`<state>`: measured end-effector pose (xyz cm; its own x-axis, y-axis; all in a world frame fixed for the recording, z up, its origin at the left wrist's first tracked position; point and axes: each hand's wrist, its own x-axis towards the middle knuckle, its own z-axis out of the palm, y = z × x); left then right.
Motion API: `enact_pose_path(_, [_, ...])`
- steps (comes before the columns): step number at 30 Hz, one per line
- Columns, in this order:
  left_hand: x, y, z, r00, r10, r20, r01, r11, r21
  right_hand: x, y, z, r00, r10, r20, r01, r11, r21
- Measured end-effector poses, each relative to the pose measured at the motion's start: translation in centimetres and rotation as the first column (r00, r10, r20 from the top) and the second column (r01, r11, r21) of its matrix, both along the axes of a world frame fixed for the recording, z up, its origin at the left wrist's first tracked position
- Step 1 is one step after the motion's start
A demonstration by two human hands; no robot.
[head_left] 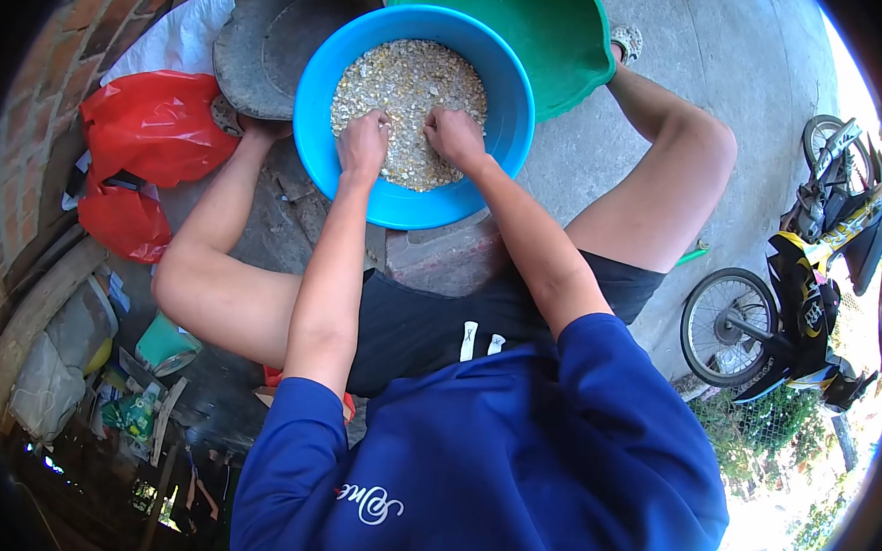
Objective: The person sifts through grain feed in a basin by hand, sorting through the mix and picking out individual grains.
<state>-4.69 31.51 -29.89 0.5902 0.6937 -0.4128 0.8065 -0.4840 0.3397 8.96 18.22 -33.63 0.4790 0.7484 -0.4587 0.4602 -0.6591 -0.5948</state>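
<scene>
Grain [412,74], coarse, mixed pale and yellow, was contained loose in a blue plastic basin [316,99]; its near edges were overlapped on a dark tub [274,37] at left and a green basin [558,42] at right in the view. Left hand [363,140] and right hand [454,137] were set apart at the grain, fingers curled; whether any was gripped could not be told. Grain was judged light by the pinch, hard-pieced, dry and easily spilled between fingers, best taken in cupped palms. The loaded basin was judged heavy, its wall smooth and slightly flexible, best grasped at opposite sides of the rim.
</scene>
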Motion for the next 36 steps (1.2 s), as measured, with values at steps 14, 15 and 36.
enact_pose_path(14, [-0.2,0.0,-3.2,0.989,0.112,0.101,-0.087,0.971,-0.222,1.4,0.4,-4.7,0.675,-0.397,-0.621,0.559,0.825,0.080])
enact_pose_path(15, [-0.1,0.0,-3.1,0.986,0.117,0.117,-0.083,0.961,-0.265,2.1,0.5,-4.5,0.480,-0.394,-0.784,0.606,0.795,-0.028])
enact_pose_path(36, [0.6,-1.6,-0.1,0.988,0.139,0.062,-0.137,0.990,-0.028,3.3,-1.1,0.1,0.212,-0.415,-0.885,0.607,0.766,-0.213])
